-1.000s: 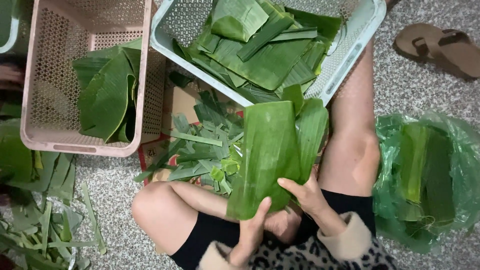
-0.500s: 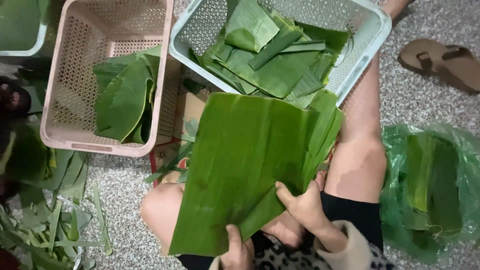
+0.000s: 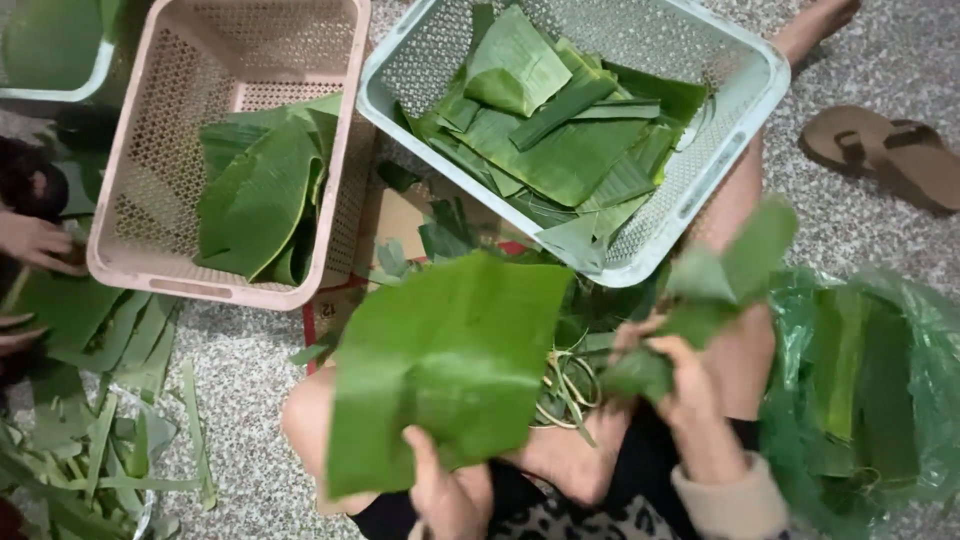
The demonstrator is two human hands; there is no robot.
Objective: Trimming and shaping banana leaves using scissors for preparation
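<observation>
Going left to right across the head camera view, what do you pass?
Pink basket → big leaf in left hand → torn strip in right hand → green plastic bag.

I see my right hand (image 3: 680,375) and its leaf strip (image 3: 730,270) smeared by motion blur, my left hand (image 3: 450,495) cut by the near edge and half hidden behind the big leaf (image 3: 440,365), and another person's hand (image 3: 35,240) cropped at the left edge.
</observation>
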